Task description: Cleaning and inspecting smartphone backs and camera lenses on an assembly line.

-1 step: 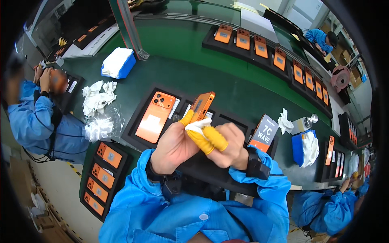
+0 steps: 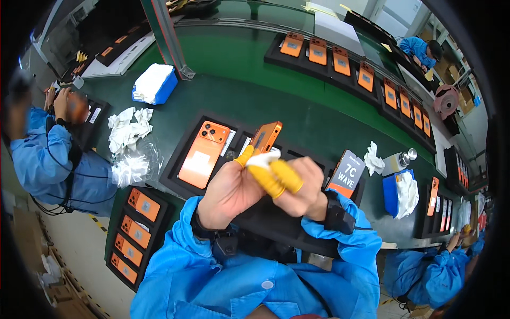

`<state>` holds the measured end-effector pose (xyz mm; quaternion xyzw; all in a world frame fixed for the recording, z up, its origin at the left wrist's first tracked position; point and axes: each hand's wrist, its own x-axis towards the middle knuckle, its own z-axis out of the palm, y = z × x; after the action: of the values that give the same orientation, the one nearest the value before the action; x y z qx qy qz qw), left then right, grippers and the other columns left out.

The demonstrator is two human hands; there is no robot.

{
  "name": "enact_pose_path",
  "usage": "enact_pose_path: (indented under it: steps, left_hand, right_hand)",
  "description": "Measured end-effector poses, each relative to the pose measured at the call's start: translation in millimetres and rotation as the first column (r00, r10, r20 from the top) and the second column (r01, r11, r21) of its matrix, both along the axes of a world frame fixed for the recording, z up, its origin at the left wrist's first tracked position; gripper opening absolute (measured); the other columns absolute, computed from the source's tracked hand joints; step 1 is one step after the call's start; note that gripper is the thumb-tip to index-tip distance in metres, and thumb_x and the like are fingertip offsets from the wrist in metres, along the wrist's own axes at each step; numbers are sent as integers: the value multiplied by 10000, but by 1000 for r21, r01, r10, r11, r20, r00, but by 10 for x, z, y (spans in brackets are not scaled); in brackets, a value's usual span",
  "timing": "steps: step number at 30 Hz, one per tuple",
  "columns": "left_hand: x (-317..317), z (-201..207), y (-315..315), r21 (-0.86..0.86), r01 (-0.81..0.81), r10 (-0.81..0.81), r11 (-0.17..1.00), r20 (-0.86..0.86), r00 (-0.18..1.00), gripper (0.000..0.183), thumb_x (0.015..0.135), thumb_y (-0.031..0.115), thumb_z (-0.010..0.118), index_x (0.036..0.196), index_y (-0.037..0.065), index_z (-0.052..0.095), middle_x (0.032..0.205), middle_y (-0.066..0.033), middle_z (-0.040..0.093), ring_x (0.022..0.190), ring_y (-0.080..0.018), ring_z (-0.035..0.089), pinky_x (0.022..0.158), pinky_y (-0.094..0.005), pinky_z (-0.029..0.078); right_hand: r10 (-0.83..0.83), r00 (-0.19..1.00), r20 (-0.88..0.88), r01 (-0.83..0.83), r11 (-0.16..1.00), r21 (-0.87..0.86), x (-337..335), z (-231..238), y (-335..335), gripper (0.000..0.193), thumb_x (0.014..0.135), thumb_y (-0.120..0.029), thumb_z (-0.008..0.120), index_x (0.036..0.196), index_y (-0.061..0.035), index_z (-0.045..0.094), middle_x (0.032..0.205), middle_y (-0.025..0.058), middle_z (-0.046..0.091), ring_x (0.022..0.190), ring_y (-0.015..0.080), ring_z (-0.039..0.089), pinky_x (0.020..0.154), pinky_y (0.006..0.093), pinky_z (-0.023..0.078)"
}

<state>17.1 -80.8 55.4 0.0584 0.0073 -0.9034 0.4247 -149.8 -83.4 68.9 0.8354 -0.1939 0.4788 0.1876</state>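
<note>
My left hand [image 2: 228, 191], a yellow cot on its fingertip, grips an orange smartphone [image 2: 265, 136] by its lower end, tilted up over a black foam tray [image 2: 172, 169]. My right hand [image 2: 297, 186], with yellow cots on two fingers, pinches a white wiping cloth [image 2: 264, 158] against the phone's lower edge. Left of the hands, a larger orange phone [image 2: 203, 154] lies back up in the tray, its cameras at the top. Beside my right wrist, a grey and orange printed box [image 2: 346, 173] rests at the tray's right end.
Blue bins of white cloths stand at left [image 2: 169, 89] and right [image 2: 390, 196]. Crumpled cloths [image 2: 130, 127] and clear plastic film [image 2: 138, 165] lie left. A metal-capped bottle [image 2: 399, 162] stands right. Trays of orange phones [image 2: 340, 61] line the back. A co-worker [image 2: 58, 143] sits at left.
My right hand and the cloth have shifted slightly to the right and up along the phone's edge. My left hand and the phone stay nearly still.
</note>
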Motion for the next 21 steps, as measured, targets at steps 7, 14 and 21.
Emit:
enact_pose_path:
  steps: [7,14,21]
  left_hand:
    - [-8,-124,-23,-135,90,-77,987,101,992,278,989,199,363,1185,94,530,1034,-49,567,844,-160,500,745,-349,386]
    - [-127,132,-37,244,-200,90,949,397,914,302,1009,278,372,1204,99,517,1050,-57,545,807,-175,484,809,-361,395]
    - [-226,345,8,264,-260,136,929,411,901,336,1016,264,356,1245,65,500,1102,-91,559,838,-190,523,780,-334,446]
  right_hand:
    - [-171,972,160,167,985,43,-92,22,-172,540,453,-59,625,985,10,689,911,106,620,555,189,487,455,304,344]
    - [-57,997,46,54,996,72,12,21,60,572,435,33,594,995,-9,701,896,121,613,558,228,521,468,312,367]
    - [-32,998,62,29,998,50,49,-43,58,548,413,-28,575,947,37,676,858,135,609,525,218,487,445,326,344]
